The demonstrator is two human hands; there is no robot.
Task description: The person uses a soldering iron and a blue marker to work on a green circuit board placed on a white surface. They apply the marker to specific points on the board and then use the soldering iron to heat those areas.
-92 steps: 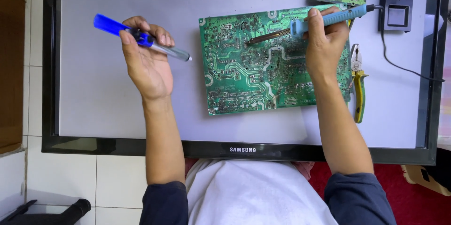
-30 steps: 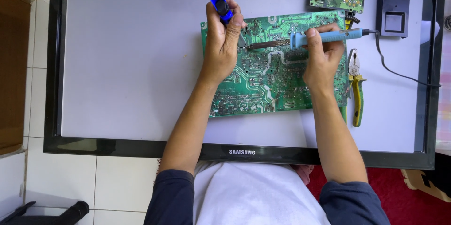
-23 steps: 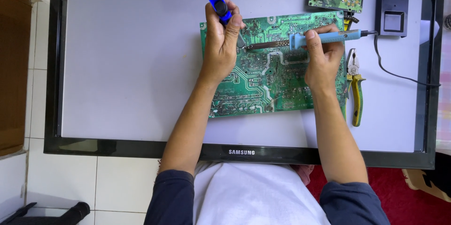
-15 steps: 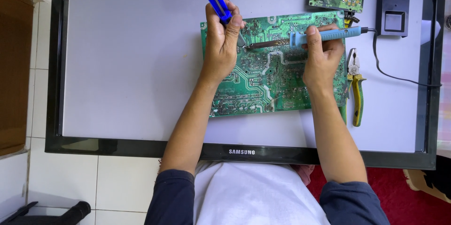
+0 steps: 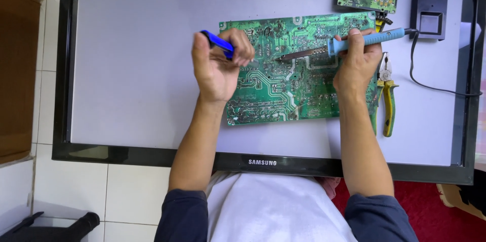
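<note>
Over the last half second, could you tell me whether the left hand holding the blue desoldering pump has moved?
Yes. The left hand with the blue desoldering pump has drawn back leftward to the left edge of the large green circuit board, tilting the pump over.

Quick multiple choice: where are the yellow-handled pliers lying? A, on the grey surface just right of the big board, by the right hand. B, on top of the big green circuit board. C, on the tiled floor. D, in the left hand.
A: the yellow-handled pliers lie on the grey surface, just right of the big green circuit board and beside the right hand, which holds the soldering iron.
</note>
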